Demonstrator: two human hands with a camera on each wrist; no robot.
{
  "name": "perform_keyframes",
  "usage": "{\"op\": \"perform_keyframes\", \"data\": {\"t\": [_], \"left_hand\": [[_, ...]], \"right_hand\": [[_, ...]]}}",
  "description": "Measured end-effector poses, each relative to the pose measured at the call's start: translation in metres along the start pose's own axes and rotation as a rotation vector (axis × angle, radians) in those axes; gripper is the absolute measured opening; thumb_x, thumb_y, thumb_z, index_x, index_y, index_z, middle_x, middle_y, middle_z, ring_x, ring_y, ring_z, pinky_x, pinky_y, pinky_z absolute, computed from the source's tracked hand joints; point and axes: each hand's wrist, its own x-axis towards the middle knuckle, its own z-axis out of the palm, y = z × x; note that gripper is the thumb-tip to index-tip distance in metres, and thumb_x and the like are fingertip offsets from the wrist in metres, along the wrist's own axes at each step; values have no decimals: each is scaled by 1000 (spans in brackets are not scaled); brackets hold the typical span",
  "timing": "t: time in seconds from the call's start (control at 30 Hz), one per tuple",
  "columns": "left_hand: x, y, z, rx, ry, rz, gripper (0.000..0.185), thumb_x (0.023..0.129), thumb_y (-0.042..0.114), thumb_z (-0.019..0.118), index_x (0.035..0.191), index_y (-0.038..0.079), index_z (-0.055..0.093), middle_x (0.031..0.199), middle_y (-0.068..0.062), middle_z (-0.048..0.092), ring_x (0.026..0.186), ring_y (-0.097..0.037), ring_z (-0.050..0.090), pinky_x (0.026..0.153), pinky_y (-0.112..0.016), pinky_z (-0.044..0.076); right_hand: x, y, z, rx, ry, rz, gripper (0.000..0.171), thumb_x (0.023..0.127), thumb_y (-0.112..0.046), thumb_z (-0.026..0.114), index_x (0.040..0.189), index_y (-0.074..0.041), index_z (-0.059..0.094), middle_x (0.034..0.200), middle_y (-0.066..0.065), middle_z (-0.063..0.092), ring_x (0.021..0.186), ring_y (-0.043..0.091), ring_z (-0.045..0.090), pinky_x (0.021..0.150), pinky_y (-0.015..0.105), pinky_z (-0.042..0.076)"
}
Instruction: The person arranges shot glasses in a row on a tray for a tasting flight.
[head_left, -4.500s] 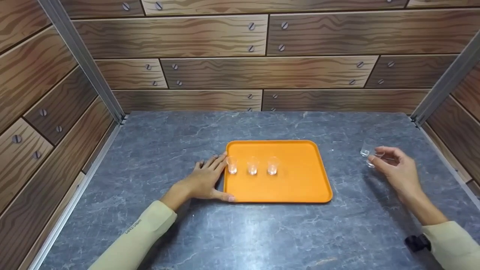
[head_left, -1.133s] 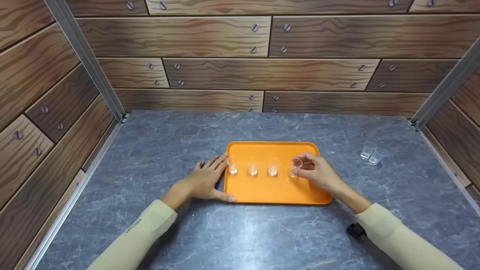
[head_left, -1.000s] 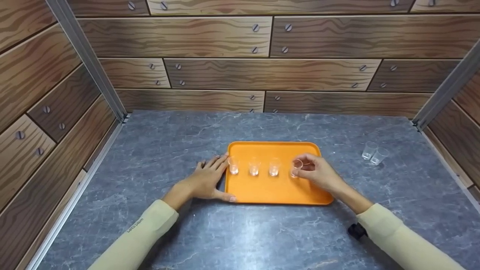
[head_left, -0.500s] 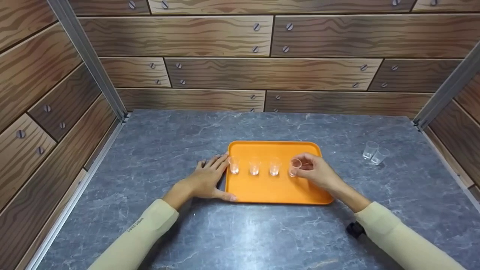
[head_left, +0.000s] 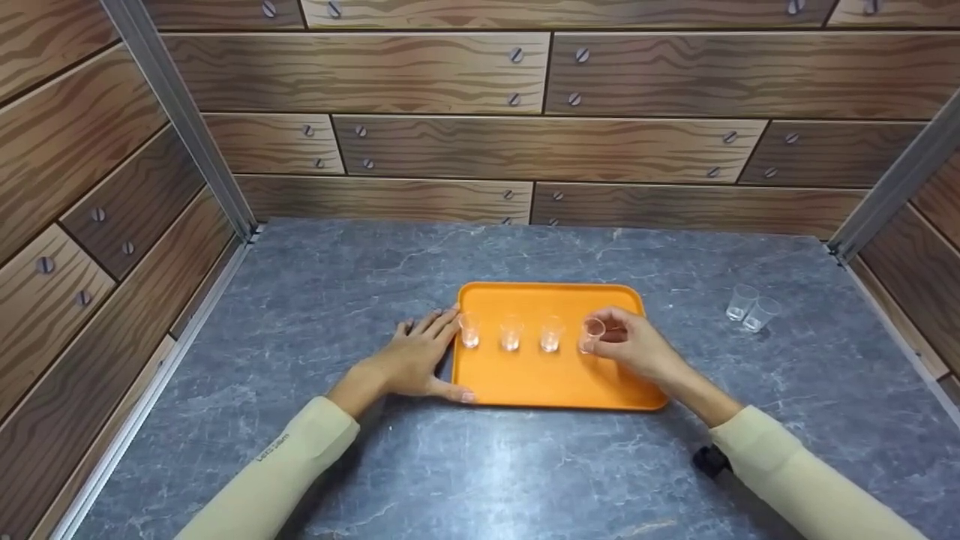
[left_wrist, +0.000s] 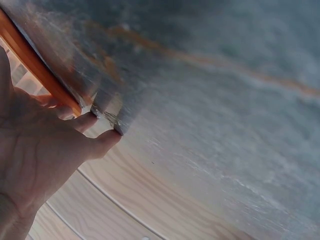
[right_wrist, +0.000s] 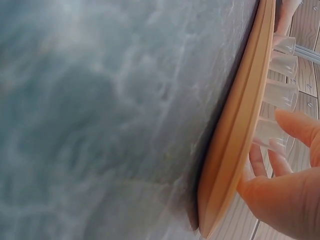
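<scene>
An orange tray (head_left: 551,384) lies on the table with three clear shot glasses (head_left: 511,334) upright in a row on its left and middle. My left hand (head_left: 411,366) rests flat at the tray's left edge, fingers spread, thumb on the near corner. At the right end of the row, my right hand (head_left: 637,346) pinches another shot glass (head_left: 587,339) by its sides between thumb and fingers. In the right wrist view that held glass (right_wrist: 269,131) stands upright, its base down at the tray, in line with the others.
Two more clear shot glasses (head_left: 761,313) stand side by side on the grey marbled table (head_left: 480,472), right of the tray. Wood-patterned panels (head_left: 435,71) wall the table at the back and both sides, with metal posts (head_left: 187,124) at the corners.
From beside the two glasses at the right, my right hand has carried a shot glass left onto the tray. Over the last second it has barely moved. My left hand stays at the tray's edge.
</scene>
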Motion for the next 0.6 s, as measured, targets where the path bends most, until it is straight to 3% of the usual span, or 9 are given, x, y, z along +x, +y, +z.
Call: {"op": "perform_keyframes", "data": {"t": [0.43,0.6], "left_hand": [[-1,1,-1,-13,3,9,131,72,93,57,167,16,9,174,-6,6,157,-37,14,116,-72,19],[-1,1,-1,-20,-3,3,131,73,92,58,167,16,8,174,-5,5,158,-36,13,116,-72,19]], "right_hand": [[-4,2,2,31,49,-14,56,89,-13,81,135,7,56,129,25,61,116,34,63,92,16,48],[-5,2,0,36,49,-17,58,89,-11,81,136,8,54,131,25,61,120,35,61,100,28,50]]}}
